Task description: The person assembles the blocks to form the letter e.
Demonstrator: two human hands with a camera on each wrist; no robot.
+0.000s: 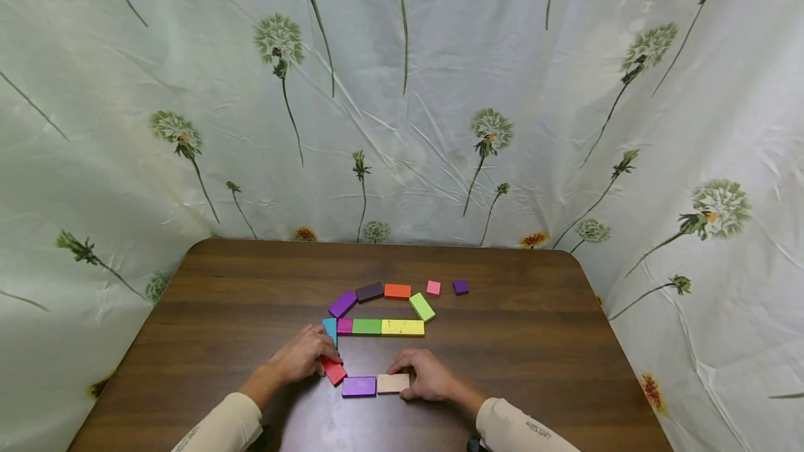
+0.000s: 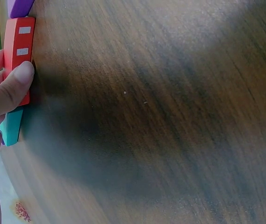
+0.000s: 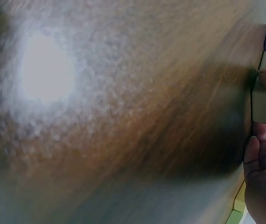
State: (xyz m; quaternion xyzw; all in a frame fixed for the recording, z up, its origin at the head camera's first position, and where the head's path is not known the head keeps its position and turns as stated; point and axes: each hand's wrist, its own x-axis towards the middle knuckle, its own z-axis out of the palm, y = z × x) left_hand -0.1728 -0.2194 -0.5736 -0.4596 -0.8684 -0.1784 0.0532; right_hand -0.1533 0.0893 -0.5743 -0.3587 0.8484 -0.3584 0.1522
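Observation:
In the head view my left hand (image 1: pixel 303 354) grips a red block (image 1: pixel 336 372) at the left of a shape laid from coloured blocks. In the left wrist view, the thumb lies along the red block's (image 2: pixel 19 39) side, with the fingers on the other side. A teal block (image 1: pixel 329 328) lies just beyond, partly under the fingers. My right hand (image 1: pixel 430 379) pinches a beige wooden block (image 1: pixel 392 383) by its right part. Left of that block is a purple one (image 1: pixel 359 387), close to the red block's lower corner.
A magenta block (image 1: pixel 345 326), a green block (image 1: pixel 367 327) and yellow (image 1: pixel 403 328) form a middle row. Violet (image 1: pixel 343 304), dark (image 1: pixel 370 292), orange (image 1: pixel 398 291) and lime (image 1: pixel 422 307) blocks arch above. Small pink (image 1: pixel 433 288) and dark purple (image 1: pixel 460 287) blocks lie apart on the brown table (image 1: pixel 534 340).

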